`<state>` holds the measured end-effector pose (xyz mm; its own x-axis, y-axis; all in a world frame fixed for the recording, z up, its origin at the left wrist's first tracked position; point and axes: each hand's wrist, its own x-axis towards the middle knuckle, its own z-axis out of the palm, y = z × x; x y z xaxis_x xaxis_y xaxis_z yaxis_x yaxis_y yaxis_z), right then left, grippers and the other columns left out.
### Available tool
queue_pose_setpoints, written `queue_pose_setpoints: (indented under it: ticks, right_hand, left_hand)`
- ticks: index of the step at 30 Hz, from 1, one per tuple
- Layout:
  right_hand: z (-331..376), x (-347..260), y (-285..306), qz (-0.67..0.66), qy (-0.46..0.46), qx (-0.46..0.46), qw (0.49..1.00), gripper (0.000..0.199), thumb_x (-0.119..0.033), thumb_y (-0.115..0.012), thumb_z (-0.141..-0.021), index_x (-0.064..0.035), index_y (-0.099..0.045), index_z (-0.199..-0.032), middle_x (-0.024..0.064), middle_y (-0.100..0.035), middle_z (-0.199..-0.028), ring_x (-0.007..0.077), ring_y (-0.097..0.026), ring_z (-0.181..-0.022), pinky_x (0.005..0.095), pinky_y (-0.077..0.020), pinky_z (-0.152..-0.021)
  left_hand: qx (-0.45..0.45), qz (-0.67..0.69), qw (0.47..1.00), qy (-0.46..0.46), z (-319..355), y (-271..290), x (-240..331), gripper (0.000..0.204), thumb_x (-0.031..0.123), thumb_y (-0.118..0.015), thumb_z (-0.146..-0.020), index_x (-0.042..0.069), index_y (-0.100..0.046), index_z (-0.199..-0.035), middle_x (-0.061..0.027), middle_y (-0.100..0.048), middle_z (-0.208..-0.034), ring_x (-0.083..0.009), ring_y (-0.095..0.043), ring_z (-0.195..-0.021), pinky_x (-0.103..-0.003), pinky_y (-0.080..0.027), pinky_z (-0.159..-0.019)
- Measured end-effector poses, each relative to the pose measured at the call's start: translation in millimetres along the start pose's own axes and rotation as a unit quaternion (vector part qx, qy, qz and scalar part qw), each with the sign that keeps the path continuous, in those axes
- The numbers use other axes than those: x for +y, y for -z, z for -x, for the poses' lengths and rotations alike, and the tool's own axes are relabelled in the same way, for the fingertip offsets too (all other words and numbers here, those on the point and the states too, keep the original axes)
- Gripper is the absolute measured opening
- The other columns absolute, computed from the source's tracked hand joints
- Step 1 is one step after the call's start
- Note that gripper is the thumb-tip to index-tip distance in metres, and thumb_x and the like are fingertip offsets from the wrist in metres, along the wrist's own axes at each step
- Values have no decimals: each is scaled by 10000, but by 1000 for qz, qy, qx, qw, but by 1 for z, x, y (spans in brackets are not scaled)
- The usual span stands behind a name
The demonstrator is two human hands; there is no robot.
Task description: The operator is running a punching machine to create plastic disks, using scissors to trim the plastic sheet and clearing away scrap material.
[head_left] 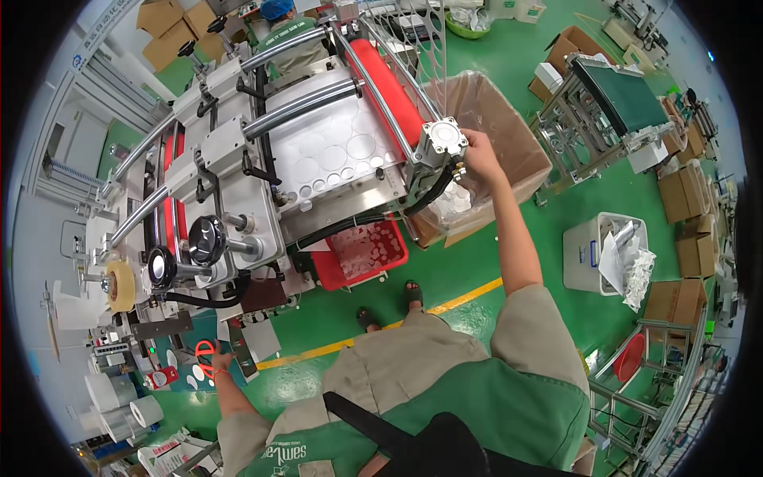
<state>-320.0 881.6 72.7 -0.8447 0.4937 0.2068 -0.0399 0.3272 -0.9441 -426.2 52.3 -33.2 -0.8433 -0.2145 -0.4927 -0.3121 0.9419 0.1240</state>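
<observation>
My right hand (480,153) is at the right end of the machine (318,191), against a silver square end block (443,137) beside the red roller (385,89). Its fingers curl in behind the block, and whatever they hold is hidden. A strip of perforated film (435,44) hangs just beyond this hand. My left hand (222,362) is low at the left, right beside the orange handles of a pair of scissors (204,359). Its fingers are too small and covered to show whether it grips them. White sheet with round cuts (334,147) lies across the machine bed.
Under the machine sits a red crate (362,253) of white discs. A large lined carton (517,131) stands beside my right arm. Farther right are a grey bin (584,254) of scrap and a green-belted conveyor (616,91). Another person (290,44) is behind the machine.
</observation>
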Motion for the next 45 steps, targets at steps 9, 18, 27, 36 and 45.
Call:
queue_pose_setpoints:
  ticks: [9,18,27,36,45]
  right_hand:
    - [-13,-36,-5,-57,16,0,998,322,-96,-573,-855,37,-560,-1148,46,-633,-1005,69,-554,-852,214,-449,-731]
    - [-27,-42,9,-116,29,69,990,339,-74,-531,-882,33,-516,-1204,46,-631,-992,51,-562,-848,192,-452,-738]
    - [-23,-22,7,-55,7,82,995,320,-87,-584,-842,40,-570,-1135,46,-639,-971,56,-560,-809,196,-446,-718]
    - [-29,97,44,143,95,124,977,211,-83,-545,-803,59,-619,-940,105,-647,-898,148,-568,-817,297,-446,-745]
    - [-52,116,99,-171,-34,32,984,380,-113,-528,-877,-20,-485,-1243,110,-560,-1161,181,-565,-994,291,-455,-845]
  left_hand:
    - [-7,-13,1000,17,4,2,3,984,215,-736,-578,208,-216,-1413,-214,-450,-1295,-320,-425,-1216,-339,-355,-986]
    - [-5,-6,1000,-1,-6,-4,-3,975,204,-733,-587,224,-215,-1413,-200,-446,-1307,-317,-427,-1216,-341,-351,-989]
    - [9,-2,1000,22,-3,-12,-1,985,211,-736,-583,245,-207,-1413,-215,-449,-1297,-327,-428,-1213,-348,-352,-990]
    - [4,-41,999,-31,-45,-12,-12,1016,308,-705,-579,233,-148,-1425,-260,-506,-1203,-387,-497,-1113,-399,-422,-920]
    - [132,-150,977,78,21,-48,24,1146,419,-745,-566,355,25,-1413,-292,-180,-1410,-505,-351,-1195,-466,-402,-933]
